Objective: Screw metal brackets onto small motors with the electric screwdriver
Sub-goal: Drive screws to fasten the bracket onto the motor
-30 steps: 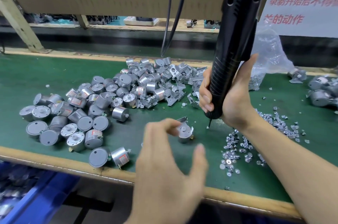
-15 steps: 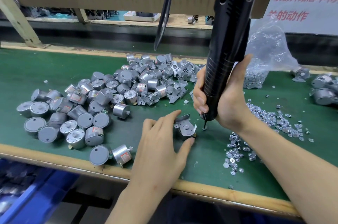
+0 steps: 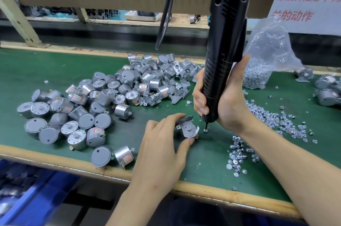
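**Status of work.** My left hand (image 3: pixel 162 142) pinches one motor (image 3: pixel 188 130) between forefinger and thumb. It stands on the green mat (image 3: pixel 27 71) near the front, with a metal bracket (image 3: pixel 185 119) laid over its top. My right hand (image 3: pixel 230 102) is clamped round the electric screwdriver (image 3: pixel 225 50), which I hold near upright. Its bit (image 3: pixel 206 124) is just beside the motor, above a loose screw (image 3: pixel 205 130) on the mat and not on the bracket. I judge that the screw is being collected. I cannot tell whether any screw is already seated.

**Done and left.** A few bracketed units (image 3: pixel 327 96) lie at far right. A large heap of bare motors (image 3: pixel 83 111) and a pile of brackets (image 3: pixel 180 78) remain, so most of the work is ahead.

**Clearances.**
- Open mat lies in front of the motor.
- Scattered screws (image 3: pixel 267 115) crowd my right wrist.
- The wooden front edge (image 3: pixel 221 195) runs under both forearms, and one stray motor (image 3: pixel 122 154) lies near it.
- A bag of screws (image 3: pixel 267 56) stands behind the driver.
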`<state>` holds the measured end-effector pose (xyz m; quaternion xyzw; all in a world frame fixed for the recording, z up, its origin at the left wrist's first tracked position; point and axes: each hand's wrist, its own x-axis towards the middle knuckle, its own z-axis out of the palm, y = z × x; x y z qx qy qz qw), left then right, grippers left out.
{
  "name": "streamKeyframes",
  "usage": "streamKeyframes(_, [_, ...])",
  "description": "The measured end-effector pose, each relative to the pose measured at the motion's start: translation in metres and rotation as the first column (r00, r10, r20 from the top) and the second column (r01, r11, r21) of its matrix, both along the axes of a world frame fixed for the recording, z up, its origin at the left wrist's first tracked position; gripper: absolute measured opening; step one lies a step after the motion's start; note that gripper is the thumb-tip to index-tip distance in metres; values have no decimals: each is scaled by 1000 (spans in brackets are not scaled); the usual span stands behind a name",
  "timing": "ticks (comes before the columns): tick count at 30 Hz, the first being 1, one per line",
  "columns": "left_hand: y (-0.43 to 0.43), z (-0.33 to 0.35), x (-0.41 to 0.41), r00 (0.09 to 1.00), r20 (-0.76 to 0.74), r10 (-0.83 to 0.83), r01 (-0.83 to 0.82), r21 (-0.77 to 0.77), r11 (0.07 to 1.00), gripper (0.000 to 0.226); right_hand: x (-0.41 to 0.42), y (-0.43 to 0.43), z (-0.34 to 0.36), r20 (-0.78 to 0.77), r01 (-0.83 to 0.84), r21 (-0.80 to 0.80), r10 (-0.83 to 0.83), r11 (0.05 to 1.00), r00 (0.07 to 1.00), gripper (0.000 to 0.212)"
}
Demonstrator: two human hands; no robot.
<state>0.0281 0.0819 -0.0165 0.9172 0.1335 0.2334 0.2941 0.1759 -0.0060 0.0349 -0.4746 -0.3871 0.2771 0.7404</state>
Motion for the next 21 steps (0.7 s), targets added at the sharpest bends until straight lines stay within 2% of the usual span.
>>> streamKeyframes(5, [2, -1, 1, 1000, -8, -14, 14, -23, 1000, 50, -3, 3, 2, 25, 46, -32, -45, 998, 999, 82])
streamKeyframes(8, [1, -2, 1, 999, -7, -33, 33, -8, 999, 45, -4, 1, 5, 30, 91, -29, -90, 995, 995, 83])
streamKeyframes(10, [1, -2, 0, 999, -2, -43, 43, -8, 999, 42, -4, -1, 9, 3, 103, 5, -103, 995, 995, 87])
streamKeyframes(16, [0, -4, -3, 998, 2, -57, 57, -51, 997, 43, -12, 4, 28, -7, 97, 161, -97, 982, 995, 76])
streamKeyframes(21, [0, -3, -3, 998, 1, -60, 60, -58, 997, 43, -17, 12, 23, 20, 128, 106, -131, 986, 991, 83])
